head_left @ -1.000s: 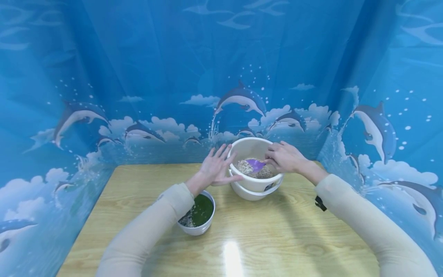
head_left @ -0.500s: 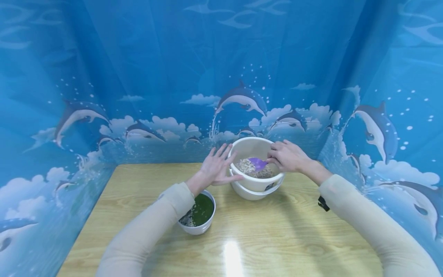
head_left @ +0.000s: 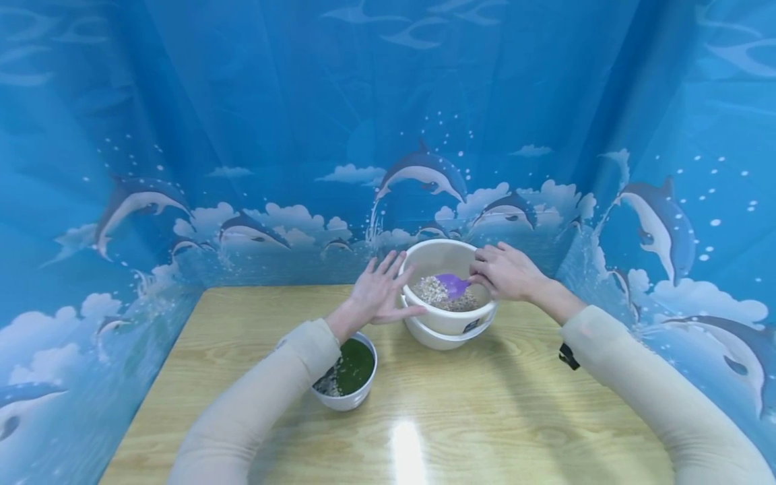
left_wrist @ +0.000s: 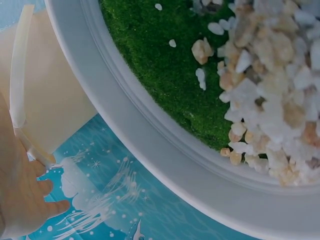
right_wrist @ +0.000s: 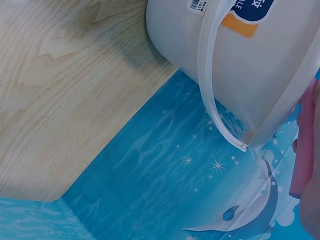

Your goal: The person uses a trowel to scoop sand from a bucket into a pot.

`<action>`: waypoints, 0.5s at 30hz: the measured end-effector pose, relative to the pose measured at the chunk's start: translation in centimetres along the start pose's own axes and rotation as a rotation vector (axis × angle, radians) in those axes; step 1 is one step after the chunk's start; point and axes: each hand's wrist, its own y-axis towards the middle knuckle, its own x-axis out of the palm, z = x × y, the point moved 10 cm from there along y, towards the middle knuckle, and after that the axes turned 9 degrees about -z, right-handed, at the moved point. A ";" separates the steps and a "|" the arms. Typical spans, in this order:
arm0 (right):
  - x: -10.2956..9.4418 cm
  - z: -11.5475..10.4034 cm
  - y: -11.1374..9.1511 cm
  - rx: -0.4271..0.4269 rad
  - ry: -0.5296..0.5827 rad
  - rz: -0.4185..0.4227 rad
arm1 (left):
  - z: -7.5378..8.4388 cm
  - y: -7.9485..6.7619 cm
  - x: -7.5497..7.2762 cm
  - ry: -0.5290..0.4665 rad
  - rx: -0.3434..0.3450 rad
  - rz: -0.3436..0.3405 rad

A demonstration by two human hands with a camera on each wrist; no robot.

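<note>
My right hand grips a small toy shovel, its purple blade resting over pale gravel inside a white bucket. In the right wrist view the shovel's pink handle lies beside the bucket rim. My left hand has its fingers straight and spread, laid against the left side of the bucket's rim. Below the left forearm stands a white bowl holding green moss-like material and loose pebbles. Up close in the left wrist view, those pebbles are white and tan.
The bucket's white carrying handle hangs down along its outside, near a printed label. Everything stands on a wood-grain table. A blue dolphin-printed curtain encloses the table's back and sides.
My right hand has shifted slightly right and up, drawing the purple blade rightward, and more pale gravel shows to its left. The left hand keeps its place at the rim.
</note>
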 end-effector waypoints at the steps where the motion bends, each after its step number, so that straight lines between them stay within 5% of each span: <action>1: -0.1 0.0 0.0 -0.002 -0.001 0.004 | 0.0 0.0 0.0 0.001 -0.001 -0.001; 15: -0.6 -0.2 -0.3 -0.023 -0.021 0.034 | -0.1 0.1 0.1 -0.002 0.003 0.003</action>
